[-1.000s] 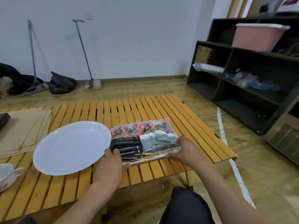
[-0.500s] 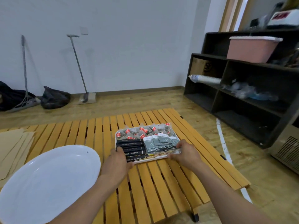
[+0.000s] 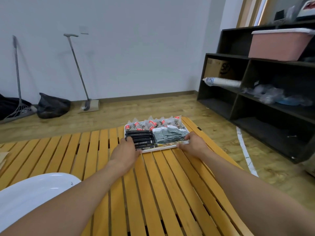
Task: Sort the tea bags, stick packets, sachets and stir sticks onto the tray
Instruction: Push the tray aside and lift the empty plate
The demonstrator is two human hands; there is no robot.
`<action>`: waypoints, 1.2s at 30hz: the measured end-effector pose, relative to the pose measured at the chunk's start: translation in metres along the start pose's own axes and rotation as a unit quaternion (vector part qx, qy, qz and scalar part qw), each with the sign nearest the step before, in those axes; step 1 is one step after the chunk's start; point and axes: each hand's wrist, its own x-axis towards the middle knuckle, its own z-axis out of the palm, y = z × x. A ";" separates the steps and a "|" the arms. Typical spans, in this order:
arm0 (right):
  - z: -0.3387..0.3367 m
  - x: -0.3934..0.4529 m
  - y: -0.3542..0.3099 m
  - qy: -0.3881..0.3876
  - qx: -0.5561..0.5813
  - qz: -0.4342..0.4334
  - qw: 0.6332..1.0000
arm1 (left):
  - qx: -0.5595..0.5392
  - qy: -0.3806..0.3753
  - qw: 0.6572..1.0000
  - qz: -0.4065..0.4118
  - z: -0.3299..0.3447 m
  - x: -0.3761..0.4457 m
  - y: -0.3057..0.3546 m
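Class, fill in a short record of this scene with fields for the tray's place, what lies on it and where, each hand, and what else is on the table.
tray place: white tray at the far right end of the slatted table
back row: tea bags with red tags
front left: black stick packets
front right: grey sachets
near edge: stir sticks
left hand: grips the tray's near left corner
right hand: grips the tray's near right corner
also on table: white plate, near left
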 end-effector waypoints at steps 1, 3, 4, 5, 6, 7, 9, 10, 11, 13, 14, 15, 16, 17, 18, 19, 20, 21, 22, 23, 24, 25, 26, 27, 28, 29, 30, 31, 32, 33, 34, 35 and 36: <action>0.000 0.002 0.001 0.000 -0.002 -0.002 1.000 | 0.002 0.003 1.000 0.001 0.001 0.001 -0.001; 0.001 0.004 0.002 -0.001 -0.011 -0.004 1.000 | 0.006 0.004 1.000 0.004 0.002 0.002 -0.003; 0.000 0.004 0.002 -0.002 -0.014 -0.002 1.000 | 0.006 0.002 1.000 0.006 0.002 0.001 -0.003; 0.000 0.002 0.001 0.001 -0.015 -0.001 1.000 | 0.004 -0.001 1.000 0.009 0.001 0.000 -0.003; 0.000 0.000 -0.001 0.009 -0.016 0.001 1.000 | 0.005 -0.001 1.000 0.013 -0.002 -0.003 -0.003; 0.001 -0.004 -0.005 0.027 -0.020 0.000 0.999 | 0.011 -0.001 1.000 0.018 -0.005 -0.005 -0.004; 0.003 -0.016 -0.017 0.076 -0.025 -0.008 0.997 | 0.029 -0.001 0.999 0.027 -0.018 -0.013 -0.012; 0.005 -0.026 -0.026 0.095 -0.017 -0.018 0.995 | 0.039 -0.002 0.999 0.030 -0.027 -0.018 -0.021; 0.008 -0.037 -0.038 0.104 -0.001 -0.034 0.994 | 0.053 -0.005 0.998 0.031 -0.037 -0.024 -0.033; 0.020 -0.066 -0.066 0.078 0.037 -0.080 0.993 | 0.080 -0.018 0.996 0.022 -0.059 -0.039 -0.065; 0.028 -0.082 -0.081 0.050 0.053 -0.103 0.992 | 0.091 -0.027 0.995 0.009 -0.071 -0.048 -0.083; 0.037 -0.100 -0.098 0.019 0.063 -0.126 0.990 | 0.104 -0.038 0.994 -0.009 -0.081 -0.059 -0.103; 0.048 -0.117 -0.115 -0.013 0.069 -0.147 0.987 | 0.120 -0.053 0.991 -0.031 -0.090 -0.071 -0.121; 0.060 -0.134 -0.131 -0.048 0.077 -0.163 0.982 | 0.133 -0.073 0.987 -0.056 -0.097 -0.083 -0.138; 0.072 -0.151 -0.147 -0.087 0.090 -0.172 0.977 | 0.137 -0.096 0.983 -0.080 -0.102 -0.096 -0.153; 0.084 -0.167 -0.161 -0.130 0.104 -0.168 0.972 | 0.131 -0.118 0.979 -0.105 -0.106 -0.108 -0.166; 0.094 -0.183 -0.175 -0.173 0.114 -0.155 0.966 | 0.121 -0.132 0.976 -0.124 -0.108 -0.120 -0.175; 0.101 -0.197 -0.186 -0.209 0.116 -0.139 0.961 | 0.111 -0.137 0.975 -0.134 -0.109 -0.130 -0.182; 0.107 -0.209 -0.195 -0.234 0.111 -0.129 0.957 | 0.106 -0.136 0.975 -0.138 -0.111 -0.140 -0.184; 0.111 -0.219 -0.203 -0.243 0.103 -0.126 0.956 | 0.103 -0.131 0.976 -0.138 -0.113 -0.148 -0.184; 0.112 -0.227 -0.208 -0.239 0.095 -0.125 0.958 | 0.103 -0.126 0.977 -0.138 -0.114 -0.155 -0.183; 0.112 -0.234 -0.212 -0.228 0.085 -0.121 0.962 | 0.101 -0.123 0.977 -0.139 -0.115 -0.163 -0.181; 0.111 -0.239 -0.215 -0.222 0.071 -0.115 0.966 | 0.101 -0.121 0.978 -0.139 -0.117 -0.170 -0.179; 0.110 -0.243 -0.217 -0.223 0.055 -0.105 0.967 | 0.099 -0.123 0.978 -0.138 -0.117 -0.177 -0.178; 0.108 -0.248 -0.217 -0.228 0.043 -0.093 0.968 | 0.095 -0.124 0.978 -0.136 -0.117 -0.183 -0.176; 0.105 -0.252 -0.218 -0.233 0.028 -0.085 0.968 | 0.086 -0.123 0.980 -0.131 -0.117 -0.188 -0.176; 0.102 -0.256 -0.220 -0.233 0.009 -0.085 0.969 | 0.072 -0.118 0.982 -0.127 -0.119 -0.193 -0.176; 0.099 -0.259 -0.223 -0.220 -0.016 -0.097 0.970 | 0.053 -0.108 0.985 -0.122 -0.124 -0.197 -0.178; 0.096 -0.263 -0.227 -0.196 -0.039 -0.120 0.972 | 0.035 -0.089 0.989 -0.117 -0.130 -0.201 -0.181; 0.093 -0.268 -0.236 -0.167 -0.051 -0.152 0.973 | 0.021 -0.063 0.991 -0.112 -0.139 -0.206 -0.186; 0.091 -0.274 -0.247 -0.142 -0.043 -0.185 0.972 | 0.009 -0.034 0.993 -0.110 -0.151 -0.213 -0.193; 0.092 -0.281 -0.261 -0.135 -0.015 -0.213 0.968 | -0.003 -0.011 0.993 -0.113 -0.164 -0.222 -0.203; 0.095 -0.289 -0.276 -0.147 0.022 -0.236 0.960 | -0.012 0.005 0.993 -0.120 -0.178 -0.233 -0.214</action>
